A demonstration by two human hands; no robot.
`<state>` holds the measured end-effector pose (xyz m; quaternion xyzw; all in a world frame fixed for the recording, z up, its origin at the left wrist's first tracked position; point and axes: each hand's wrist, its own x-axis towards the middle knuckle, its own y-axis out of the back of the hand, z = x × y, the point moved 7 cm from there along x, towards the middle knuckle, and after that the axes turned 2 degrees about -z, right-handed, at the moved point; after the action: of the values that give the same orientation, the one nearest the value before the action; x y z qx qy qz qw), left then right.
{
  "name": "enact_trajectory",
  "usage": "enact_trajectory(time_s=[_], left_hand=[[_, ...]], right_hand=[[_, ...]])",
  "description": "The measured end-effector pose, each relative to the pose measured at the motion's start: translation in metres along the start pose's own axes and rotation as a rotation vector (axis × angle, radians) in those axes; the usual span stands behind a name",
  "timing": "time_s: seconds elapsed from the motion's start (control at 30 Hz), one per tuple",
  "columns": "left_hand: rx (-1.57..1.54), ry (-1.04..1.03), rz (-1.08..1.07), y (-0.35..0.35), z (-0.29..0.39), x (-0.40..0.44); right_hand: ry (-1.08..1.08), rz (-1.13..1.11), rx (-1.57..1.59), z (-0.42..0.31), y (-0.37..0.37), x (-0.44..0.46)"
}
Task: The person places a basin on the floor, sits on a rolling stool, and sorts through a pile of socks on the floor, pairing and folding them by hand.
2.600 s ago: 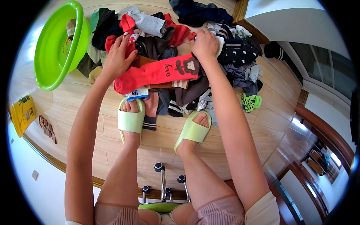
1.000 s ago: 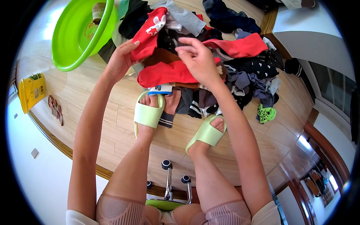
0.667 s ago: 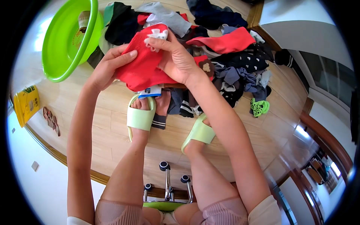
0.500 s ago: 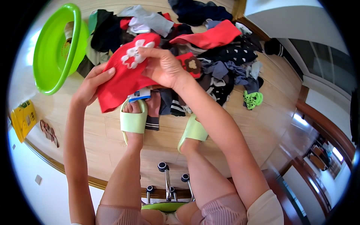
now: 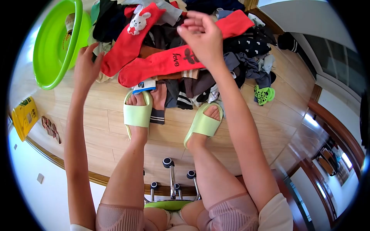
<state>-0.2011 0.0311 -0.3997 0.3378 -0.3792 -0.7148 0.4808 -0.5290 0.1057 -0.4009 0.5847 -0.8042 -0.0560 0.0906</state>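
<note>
A red sock with a white rabbit figure (image 5: 139,22) lies on the pile of socks, slanting down to the left. Beside its lower end is my left hand (image 5: 87,63), thumb and fingers apart; whether it touches the fabric I cannot tell. A second red sock, marked "love" (image 5: 158,66) and with a dark figure, stretches across the pile. Over it hovers my right hand (image 5: 204,38), fingers loosely bent and apart, holding nothing. This hand hides part of the red fabric, so I cannot tell whether the red piece (image 5: 237,24) at upper right belongs to the same sock.
A green basin (image 5: 54,46) stands at upper left with a brown-and-white item inside. Dark and grey socks (image 5: 246,69) spread rightward, with a bright green spotted one (image 5: 264,95). Pale green slippers (image 5: 137,115) are on my feet. A yellow bag (image 5: 24,118) sits at far left.
Both hands have let go of the rabbit sock, which now lies flat on the pile. My right hand has moved right and up, uncovering the "love" sock; my left hand has shifted slightly left and up.
</note>
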Motion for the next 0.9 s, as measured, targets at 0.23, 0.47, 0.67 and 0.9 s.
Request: enact_trajectory(time_s=[0.23,0.47,0.67,0.9], left_hand=[[-0.114,-0.745,-0.225,-0.051,0.142,-0.066],[0.232,-0.618,-0.270,-0.115,0.149,-0.061],[0.292,-0.610,-0.253,-0.114,0.126,-0.063],[0.026,-0.442,-0.198,-0.101,0.107,-0.048]], right_hand=[[0.307,-0.481,-0.657,0.005,-0.011,-0.107],[-0.006,-0.267,-0.812,0.021,-0.009,-0.120],[-0.022,-0.164,-0.812,0.048,-0.021,-0.123],[-0.246,-0.133,-0.186,0.053,0.022,-0.124]])
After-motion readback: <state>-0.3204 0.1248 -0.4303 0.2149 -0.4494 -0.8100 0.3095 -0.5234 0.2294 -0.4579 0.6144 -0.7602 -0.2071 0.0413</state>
